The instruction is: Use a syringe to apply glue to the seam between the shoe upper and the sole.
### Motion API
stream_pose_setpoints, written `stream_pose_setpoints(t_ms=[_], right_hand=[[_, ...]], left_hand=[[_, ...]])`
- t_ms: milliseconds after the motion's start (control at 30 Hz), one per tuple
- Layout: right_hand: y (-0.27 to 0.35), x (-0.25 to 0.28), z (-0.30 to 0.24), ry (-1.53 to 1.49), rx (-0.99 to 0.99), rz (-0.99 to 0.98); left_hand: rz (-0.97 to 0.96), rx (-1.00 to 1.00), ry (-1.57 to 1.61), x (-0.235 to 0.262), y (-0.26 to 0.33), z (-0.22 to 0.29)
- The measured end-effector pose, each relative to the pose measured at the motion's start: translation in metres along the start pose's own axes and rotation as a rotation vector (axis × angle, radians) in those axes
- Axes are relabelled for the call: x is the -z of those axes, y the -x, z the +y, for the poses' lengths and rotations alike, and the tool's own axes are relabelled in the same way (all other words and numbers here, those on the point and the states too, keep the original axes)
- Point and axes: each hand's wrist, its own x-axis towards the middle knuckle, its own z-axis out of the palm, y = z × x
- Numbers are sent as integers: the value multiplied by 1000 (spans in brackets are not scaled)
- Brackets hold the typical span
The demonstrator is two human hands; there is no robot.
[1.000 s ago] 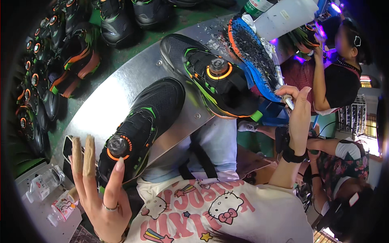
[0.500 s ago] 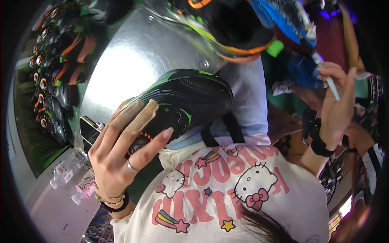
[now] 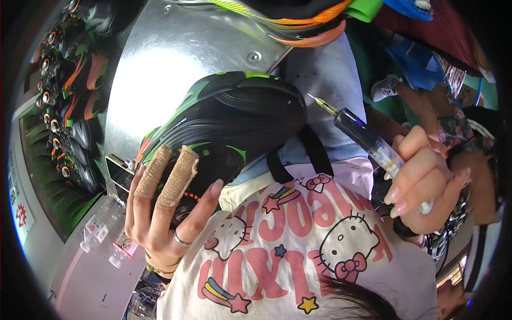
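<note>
A black sports shoe (image 3: 242, 109) with green and orange trim lies on its side in front of me, partly over the metal tabletop, its toe to the right. Around its heel end my left hand (image 3: 160, 221) is closed, tape wrapped on two fingers and a ring on another. To the right, my right hand (image 3: 424, 184) grips a syringe (image 3: 358, 129) filled with dark liquid. Its yellow-based needle points up and left, at the shoe's toe but apart from it. My palm hides the syringe's rear end.
Another shoe (image 3: 314, 18) stands at the far edge of the metal tabletop (image 3: 197, 42). Rows of similar shoes (image 3: 53, 120) line the left. A phone (image 3: 118, 172) and plastic bottles (image 3: 98, 226) lie near my left hand. Blue trays (image 3: 410, 8) and another person's foot (image 3: 385, 88) are at right.
My right hand came down and inward; the thin white-handled tool it held is out of sight and a syringe is in it. The left hand still holds the shoe. The view shifted slightly.
</note>
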Motion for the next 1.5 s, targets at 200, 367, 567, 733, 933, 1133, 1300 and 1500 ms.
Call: stream_pose_setpoints(t_ms=[200, 367, 567, 733, 933, 1133, 1300, 1500], right_hand=[[-10, 8, 8, -54, -56, -88], [-17, -3, 9, -65, -64, -77], [-21, 0, 16, -68, -83, -73], [-14, 6, 15, -69, -84, -42], [-15, 5, 28, -62, 211, -32], [-6, 3, 20, -58, 154, -7], [-5, 1, 3, -39, -83, -46], [-4, 6, -4, 23, -47, -85]], left_hand=[[31, 21, -69, -1, 0, 11], [51, 22, -60, -4, 1, 10], [18, -61, 13, -2, -2, 7], [38, 10, -63, -4, -2, 11], [38, -51, -3, -3, -3, 9], [9, -21, 4, -1, -3, 12], [24, -33, 9, -1, -5, 10], [64, 17, -28, -6, -6, 8]])
